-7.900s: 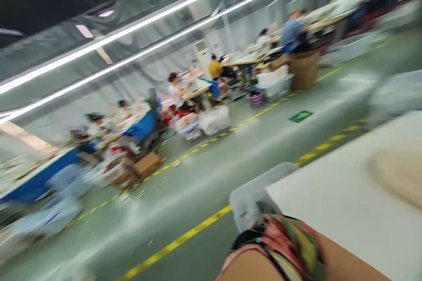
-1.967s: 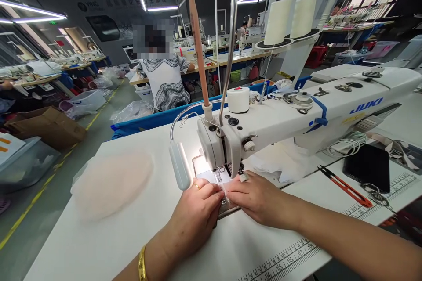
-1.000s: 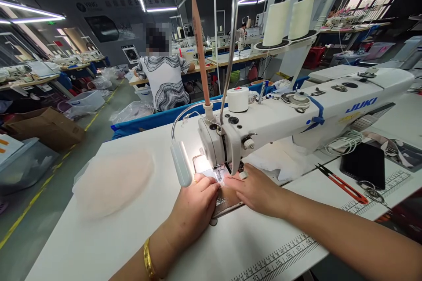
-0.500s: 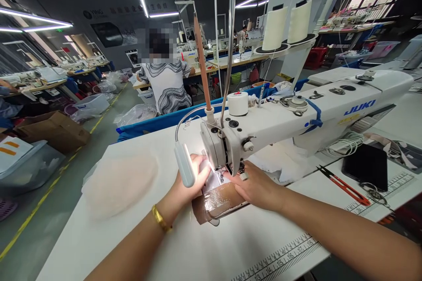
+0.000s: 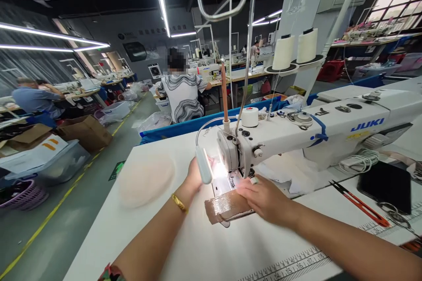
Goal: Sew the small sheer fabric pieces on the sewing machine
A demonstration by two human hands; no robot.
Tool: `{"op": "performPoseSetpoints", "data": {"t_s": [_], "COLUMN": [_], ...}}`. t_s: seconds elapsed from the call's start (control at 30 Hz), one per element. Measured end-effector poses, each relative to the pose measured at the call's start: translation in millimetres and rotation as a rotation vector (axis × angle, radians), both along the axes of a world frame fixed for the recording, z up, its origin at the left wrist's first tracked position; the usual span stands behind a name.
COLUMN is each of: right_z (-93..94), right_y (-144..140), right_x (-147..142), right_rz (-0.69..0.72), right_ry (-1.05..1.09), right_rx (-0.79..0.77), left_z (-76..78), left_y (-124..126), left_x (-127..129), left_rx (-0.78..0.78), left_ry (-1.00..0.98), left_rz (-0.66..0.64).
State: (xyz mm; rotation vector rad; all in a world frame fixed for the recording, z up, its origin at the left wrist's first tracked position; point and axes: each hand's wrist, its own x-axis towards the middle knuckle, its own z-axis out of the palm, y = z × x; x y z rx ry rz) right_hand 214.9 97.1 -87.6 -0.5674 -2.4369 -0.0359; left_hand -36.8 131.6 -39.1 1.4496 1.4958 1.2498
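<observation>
Head view, down over near sewing machine [image 5: 296, 134]

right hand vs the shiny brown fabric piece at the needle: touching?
Touching. The head view shows the right hand lying flat on the shiny brown fabric piece, fingers overlapping its upper right edge with no gap, beside the white sewing machine.

Bare table [image 5: 154, 232] left of the sewing machine [image 5: 296, 134] — only the foam pad [image 5: 147, 180] intrudes.
</observation>
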Motion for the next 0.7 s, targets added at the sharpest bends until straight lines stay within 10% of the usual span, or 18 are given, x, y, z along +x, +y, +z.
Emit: {"op": "performPoseSetpoints", "data": {"t_s": [0.37, 0.7], "right_z": [42.9, 15.1], "right_y": [-48, -37], "right_x": [-72, -82], "right_rz": [0.325, 0.004], "right_ry": [0.212, -0.036], "right_rx": [-0.098, -0.097], "left_z": [40.1, 6.7], "left_y": [-102, -69], "left_x": [-63, -47], "left_rx": [-0.137, -0.105], "left_ry": [0.261, 0.524], "left_rz": [0.124, 0.138]}}
